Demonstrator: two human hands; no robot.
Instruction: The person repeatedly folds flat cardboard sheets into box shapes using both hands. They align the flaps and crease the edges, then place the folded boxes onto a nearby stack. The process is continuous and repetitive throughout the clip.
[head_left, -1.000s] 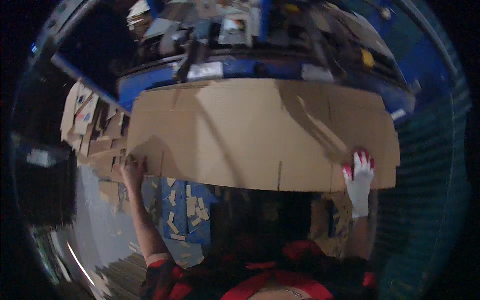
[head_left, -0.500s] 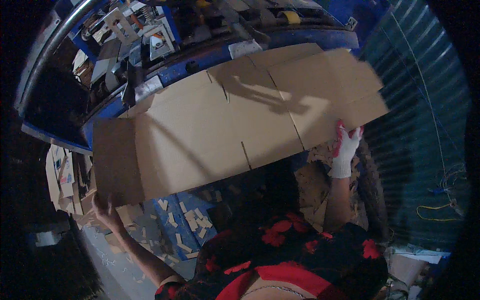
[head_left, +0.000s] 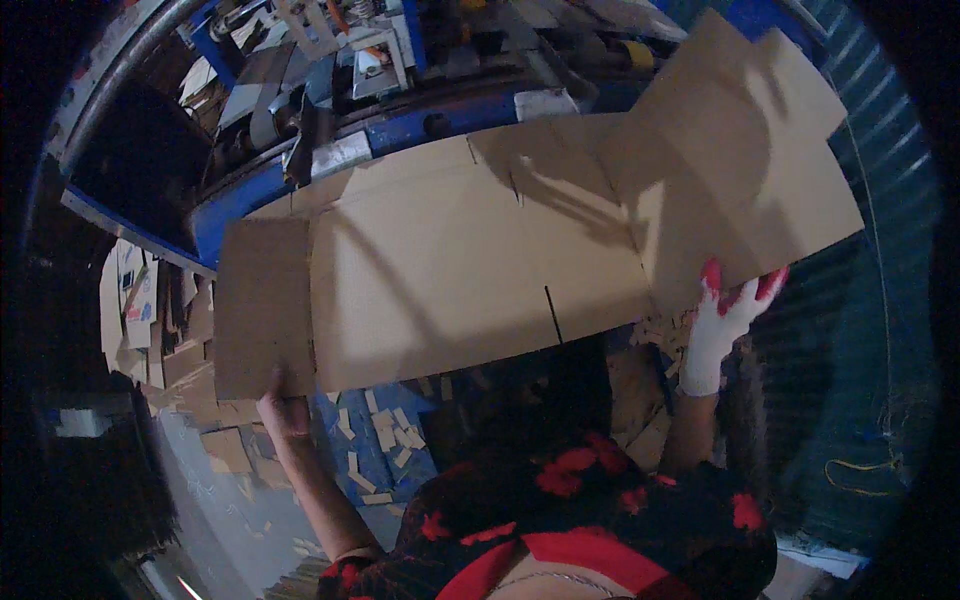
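Observation:
A long, flat cardboard box blank (head_left: 450, 270) with crease lines and short slots spans the space in front of me. My left hand (head_left: 285, 408), bare, pinches the lower edge of its left panel, thumb on top. Under the right end is my right hand (head_left: 728, 318), in a white glove with red-coated fingertips. Its fingers grip the lower edge of the right panel, with the thumb in front and the other fingers partly behind the board. That right panel is folded up along a crease, while the middle lies fairly flat. Shadows cross the board.
Beyond the blank stands a blue machine (head_left: 400, 130) with metal plates and rollers. Cardboard scraps (head_left: 390, 430) litter the floor below. A stack of cardboard (head_left: 140, 310) is at the left. A green corrugated wall (head_left: 850, 330) rises at the right, with a yellow cord (head_left: 860, 478) near it.
The right panel has bent upward along its crease. Both hands and the blank appear shifted to the right in the picture, as does the machine, so my view has turned somewhat.

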